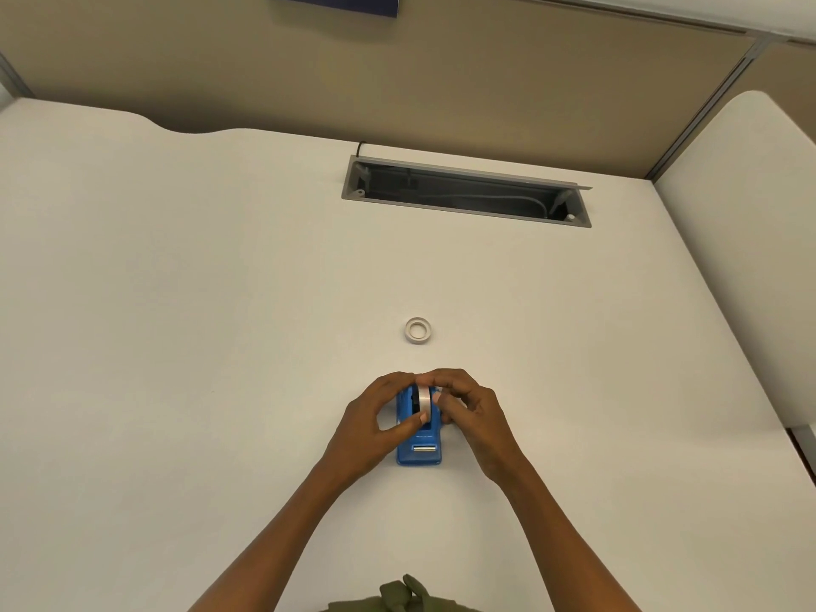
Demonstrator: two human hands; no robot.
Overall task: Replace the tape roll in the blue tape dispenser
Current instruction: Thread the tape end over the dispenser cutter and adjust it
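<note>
While both hands grasp a roll (425, 398) standing in the blue dispenser (419, 439) on the near desk (176, 302), the swap is midway.
Left hand (375, 417) and right hand (468, 413) pinch it; a second roll (418, 331) lies just beyond; whether this one is seated cannot be told.

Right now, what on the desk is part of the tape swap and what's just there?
In the job:
- dispenser, blue, standing on the desk
- roll at the dispenser, gripped by left hand and right hand
- second roll, flat on the desk just beyond

Just there:
- cable tray, open, at the back
- blue sign on the partition
</note>
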